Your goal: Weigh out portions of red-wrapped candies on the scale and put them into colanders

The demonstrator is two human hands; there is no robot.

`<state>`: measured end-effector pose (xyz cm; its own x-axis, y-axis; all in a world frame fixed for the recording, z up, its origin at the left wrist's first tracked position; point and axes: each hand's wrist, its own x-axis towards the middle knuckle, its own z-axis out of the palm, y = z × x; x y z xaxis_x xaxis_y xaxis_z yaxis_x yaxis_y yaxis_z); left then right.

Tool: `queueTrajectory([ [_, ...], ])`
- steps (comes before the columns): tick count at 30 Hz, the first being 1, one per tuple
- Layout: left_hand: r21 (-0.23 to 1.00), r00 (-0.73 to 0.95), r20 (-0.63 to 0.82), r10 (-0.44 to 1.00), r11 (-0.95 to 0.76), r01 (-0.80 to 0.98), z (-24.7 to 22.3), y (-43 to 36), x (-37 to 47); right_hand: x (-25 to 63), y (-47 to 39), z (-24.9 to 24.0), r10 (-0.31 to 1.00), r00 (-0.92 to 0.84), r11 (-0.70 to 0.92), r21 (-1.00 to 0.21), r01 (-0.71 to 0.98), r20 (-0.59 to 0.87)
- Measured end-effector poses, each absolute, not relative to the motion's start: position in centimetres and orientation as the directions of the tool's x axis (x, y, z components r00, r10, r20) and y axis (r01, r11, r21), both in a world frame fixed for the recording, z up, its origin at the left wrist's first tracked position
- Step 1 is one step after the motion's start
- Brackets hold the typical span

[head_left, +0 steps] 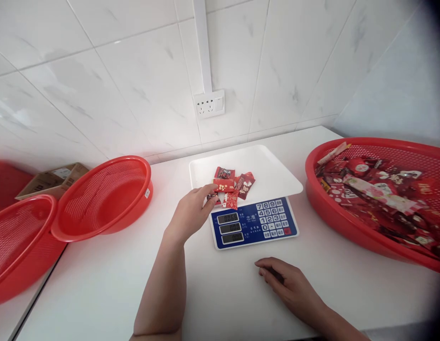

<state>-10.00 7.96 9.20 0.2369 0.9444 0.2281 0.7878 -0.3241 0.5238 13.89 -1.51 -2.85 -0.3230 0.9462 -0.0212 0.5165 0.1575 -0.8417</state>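
A white scale tray (277, 173) sits over the blue keypad and display panel of a digital scale (253, 232). Several red wrapped sweets (245, 185) lie in a small heap on the tray's left part. From the left, my left hand (191, 210) reaches to the heap, its thumb and fingers closed around a small red sweet packet (213, 198) at the near edge. Part of that packet is hidden by the fingers. Below the scale, my right hand (291, 286) rests at the white table, fingers loosely bent and apart, holding nothing visible.
On the right stands a large red basket (312, 189) filled with wrapped sweets. Two red perforated baskets (134, 208) (24, 274) are at the left, a cardboard box (68, 175) behind them. A wall socket (210, 104) is above the table (109, 284).
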Motion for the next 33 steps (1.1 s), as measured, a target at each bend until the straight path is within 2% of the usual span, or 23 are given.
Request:
queueTrajectory([
  [4, 0.605, 0.048, 0.383, 0.923, -0.289, 0.742, 9.5, 7.8, -10.3, 13.8, -1.4, -2.8, 0.949, -0.316, 0.161, -0.841, 0.517, -0.013],
  [10, 0.689, -0.237, 0.566, 0.789, -0.296, 0.661, 10.7, 7.3, -10.5, 13.8, -1.4, -2.8, 0.948, -0.318, 0.164, -0.842, 0.515, -0.010],
  [13, 0.695, -0.270, 0.595, 0.757, -0.316, 0.645, 11.0, 7.0, -10.5, 13.7, -1.4, -2.8, 0.949, -0.314, 0.161, -0.840, 0.518, -0.012],
  [22, 0.657, -0.210, 0.592, 0.778, -0.315, 0.685, 10.7, 7.2, -10.6, 13.9, -1.5, -2.9, 0.937, -0.346, 0.161, -0.833, 0.529, -0.039],
  [25, 0.583, -0.205, 0.581, 0.788, -0.227, 0.780, 10.7, 7.5, -12.4, 13.9, -1.5, -2.8, 0.930, -0.365, 0.168, -0.837, 0.521, -0.040],
  [27, 0.491, -0.231, 0.539, 0.810, -0.078, 0.868, 10.5, 7.9, -14.7, 14.0, -1.5, -2.7, 0.924, -0.380, 0.178, -0.845, 0.505, -0.033],
  [29, 0.356, -0.299, 0.441, 0.846, 0.140, 0.924, 10.1, 8.2, -17.4, 14.0, -1.4, -2.7, 0.920, -0.392, 0.186, -0.855, 0.484, -0.021],
  [31, 0.201, -0.417, 0.301, 0.858, 0.370, 0.907, 9.5, 8.4, -19.8, 14.1, -1.3, -2.8, 0.916, -0.402, 0.191, -0.865, 0.464, -0.013],
  [33, 0.077, -0.500, 0.170, 0.849, 0.494, 0.866, 9.0, 8.1, -21.3, 14.2, -1.3, -2.9, 0.908, -0.418, 0.193, -0.874, 0.446, -0.013],
])
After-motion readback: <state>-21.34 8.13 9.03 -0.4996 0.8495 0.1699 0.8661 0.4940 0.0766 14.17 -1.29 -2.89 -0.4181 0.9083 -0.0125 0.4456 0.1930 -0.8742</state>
